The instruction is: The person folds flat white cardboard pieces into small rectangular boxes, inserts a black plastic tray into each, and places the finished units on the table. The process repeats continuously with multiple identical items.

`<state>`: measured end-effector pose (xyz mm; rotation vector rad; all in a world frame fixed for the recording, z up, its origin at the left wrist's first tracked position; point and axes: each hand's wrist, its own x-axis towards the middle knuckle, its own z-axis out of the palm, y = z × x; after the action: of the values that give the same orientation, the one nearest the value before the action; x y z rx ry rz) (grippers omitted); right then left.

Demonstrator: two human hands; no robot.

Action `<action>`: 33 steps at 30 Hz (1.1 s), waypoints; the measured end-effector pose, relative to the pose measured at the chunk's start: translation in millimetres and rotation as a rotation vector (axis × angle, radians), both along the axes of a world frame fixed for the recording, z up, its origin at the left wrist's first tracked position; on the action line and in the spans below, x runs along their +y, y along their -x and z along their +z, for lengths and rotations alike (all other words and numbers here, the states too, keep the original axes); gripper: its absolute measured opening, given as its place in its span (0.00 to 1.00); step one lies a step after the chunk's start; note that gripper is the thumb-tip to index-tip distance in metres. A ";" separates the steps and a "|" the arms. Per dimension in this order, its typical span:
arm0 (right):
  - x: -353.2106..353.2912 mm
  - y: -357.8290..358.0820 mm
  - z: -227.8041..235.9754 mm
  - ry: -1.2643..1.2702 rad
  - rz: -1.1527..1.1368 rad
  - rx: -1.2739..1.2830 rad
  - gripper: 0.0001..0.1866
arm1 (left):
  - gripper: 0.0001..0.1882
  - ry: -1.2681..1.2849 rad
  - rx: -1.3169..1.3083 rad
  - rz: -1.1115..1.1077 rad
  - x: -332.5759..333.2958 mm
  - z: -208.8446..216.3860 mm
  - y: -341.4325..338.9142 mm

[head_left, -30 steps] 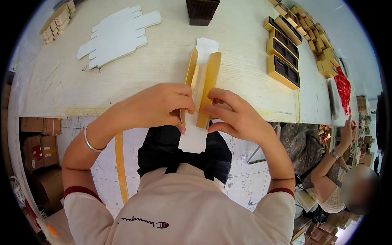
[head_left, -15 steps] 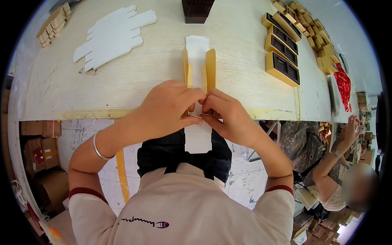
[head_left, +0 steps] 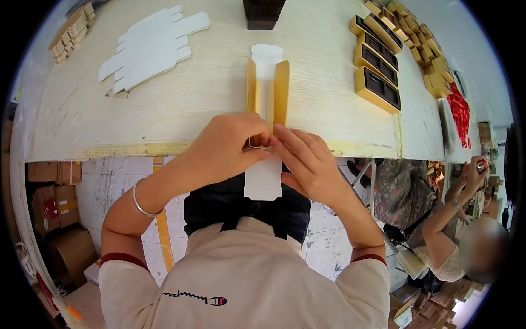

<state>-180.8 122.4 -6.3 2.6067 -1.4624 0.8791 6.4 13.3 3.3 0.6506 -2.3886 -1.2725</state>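
A part-folded paperboard box (head_left: pixel 281 90), white inside with gold sides standing up, lies lengthwise across the table's near edge. Its white end panel (head_left: pixel 263 181) hangs out over my lap. My left hand (head_left: pixel 233 140) is closed on the box's near left corner, thumb below and curled fingers above. On the other side my right hand (head_left: pixel 308 160) rests its outstretched fingertips against the near end, close to the left fingers. The right thumb sits apart, beside the white panel. My fingers hide part of the fold between them.
Flat white box blanks (head_left: pixel 153 49) lie stacked at the left. A dark box (head_left: pixel 264 13) stands at the far middle. Gold boxes with black inserts (head_left: pixel 378 88) line the right, with more gold boxes (head_left: pixel 419 38) and red ribbon (head_left: pixel 459 115) beyond. A co-worker (head_left: pixel 444 241) sits at right.
My right hand has gone from a pinch at the near corner to straighter fingers. My left hand keeps its grip. The end panel has shifted slightly, and the co-worker's hands have moved.
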 end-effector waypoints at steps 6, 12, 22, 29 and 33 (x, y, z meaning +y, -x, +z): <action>-15.1 2.9 -12.0 -0.201 0.076 -0.480 0.14 | 0.35 -0.359 0.124 -0.171 -11.1 7.3 -11.8; -7.6 -16.2 -10.2 -0.398 -0.129 -0.968 0.23 | 0.18 -0.055 0.202 -0.048 2.1 -13.0 -4.5; -9.7 -17.1 -19.5 0.063 -0.155 -0.431 0.23 | 0.14 -0.043 0.188 0.140 17.4 -5.6 2.4; -16.2 -14.4 -7.0 0.116 -0.215 -0.216 0.20 | 0.17 0.140 0.226 0.221 19.5 -3.2 10.2; -20.7 -10.1 -6.3 0.071 -0.137 -0.189 0.15 | 0.12 0.240 0.215 0.185 21.8 -12.1 4.6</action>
<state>-170.7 101.8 -12.6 2.3956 -1.5977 1.1642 1.8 35.1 -8.8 0.6122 -2.2013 -0.9123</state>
